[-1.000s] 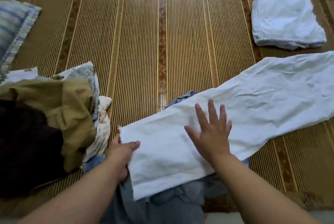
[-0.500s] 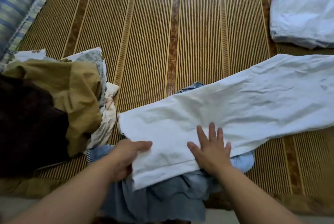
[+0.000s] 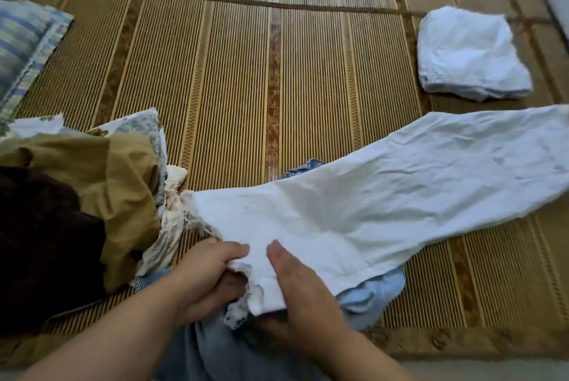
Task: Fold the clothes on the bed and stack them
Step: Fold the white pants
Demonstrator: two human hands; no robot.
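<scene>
Gripping the hem end of the long white cotton garment (image 3: 385, 196) with both hands; left hand (image 3: 203, 273) pinches the frayed edge, thumb on top, fingers curled beneath; right hand (image 3: 304, 291), just beside it, clamps the same hem, thumb over, fingers under the cloth.

Garment lies stretched across the woven brown straw mat (image 3: 240, 88), running from the hands out past the right edge of view; near end overlaps a crumpled pale blue denim piece (image 3: 372, 291).

Step in hand, my read: start of the first fold on this garment; hem bunched between the hands, nothing doubled over yet.

Next move likely calls for carrying the hem across to the far end, both corners level so edges line up; far end is out of frame, can't check alignment. Denim underneath may drag along; watch that.

Folded white square bundle (image 3: 471, 54) sits well apart at upper right; looks like the stack base, finished piece should land there. Heap of unfolded olive, dark brown and printed clothes (image 3: 117, 183) at left not yet done; task is early.
</scene>
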